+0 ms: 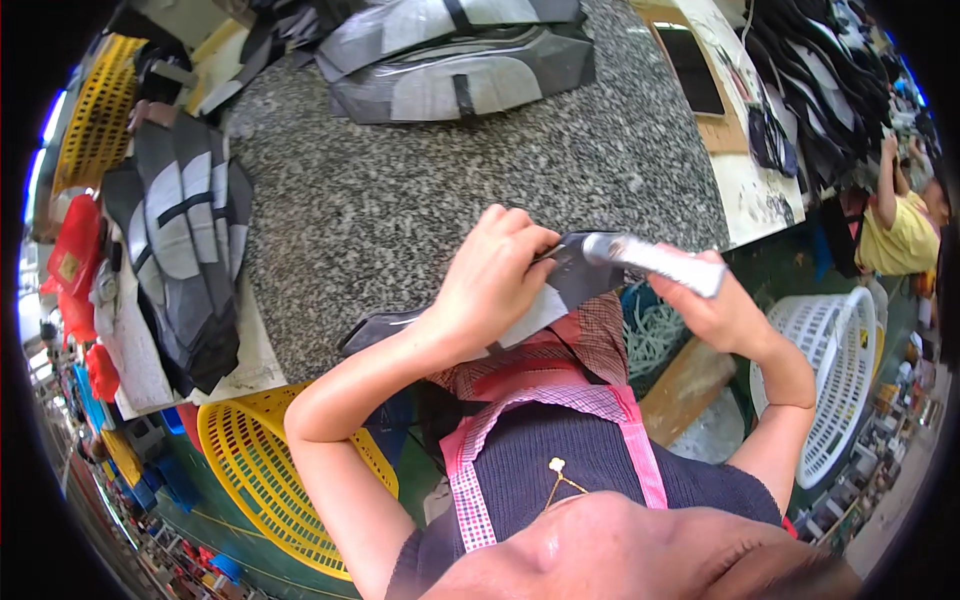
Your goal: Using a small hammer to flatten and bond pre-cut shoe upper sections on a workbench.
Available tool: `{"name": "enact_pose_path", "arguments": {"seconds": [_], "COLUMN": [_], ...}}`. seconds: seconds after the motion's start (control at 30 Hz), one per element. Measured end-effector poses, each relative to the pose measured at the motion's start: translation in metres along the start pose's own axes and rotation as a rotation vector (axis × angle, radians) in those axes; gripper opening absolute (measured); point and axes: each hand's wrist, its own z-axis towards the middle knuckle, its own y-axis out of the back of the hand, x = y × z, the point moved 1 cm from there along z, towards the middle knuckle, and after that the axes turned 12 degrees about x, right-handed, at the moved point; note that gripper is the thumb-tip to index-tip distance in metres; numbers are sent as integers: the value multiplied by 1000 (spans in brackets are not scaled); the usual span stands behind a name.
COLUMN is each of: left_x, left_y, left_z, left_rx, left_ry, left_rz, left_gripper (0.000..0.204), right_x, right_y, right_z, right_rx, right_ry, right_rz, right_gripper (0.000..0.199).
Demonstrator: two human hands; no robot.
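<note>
Head view: dark fabric piece (pixel 575 275) sits at the near edge of the granite tabletop (pixel 420 200), long axis running roughly 8 to 2 o'clock. Left hand (pixel 495 285) clamps down on it from 9 o'clock, fingers curled over the top edge, elbow bent low. Right hand (pixel 715 305) at 3 o'clock grips a silver-handled tool (pixel 655 258), head touching the fabric's upper end.

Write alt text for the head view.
A person's left hand presses a dark grey fabric piece against a speckled stone table, while the right hand grips a silver-handled tool over it. Yellow and white baskets stand beside.
</note>
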Motion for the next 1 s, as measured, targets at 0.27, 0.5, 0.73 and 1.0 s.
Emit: {"name": "enact_pose_path", "arguments": {"seconds": [0.27, 0.5, 0.73, 1.0], "left_x": [1, 9, 6, 8], "left_y": [15, 16, 12, 7], "left_z": [23, 38, 30, 23], "left_rx": [173, 123, 39, -19], "left_ry": [62, -123, -596, -645], "left_rz": [-71, 65, 637, 744], "left_gripper": [23, 10, 22, 24], "right_x": [4, -8, 10, 4], "right_y": [-10, -6, 12, 11], "right_z": [-4, -2, 13, 20], "right_rx": [181, 82, -191, -250], "right_ry": [-367, -44, 102, 280], "right_rz": [47, 62, -6, -218], "right_gripper": [30, 17, 16, 15]}}
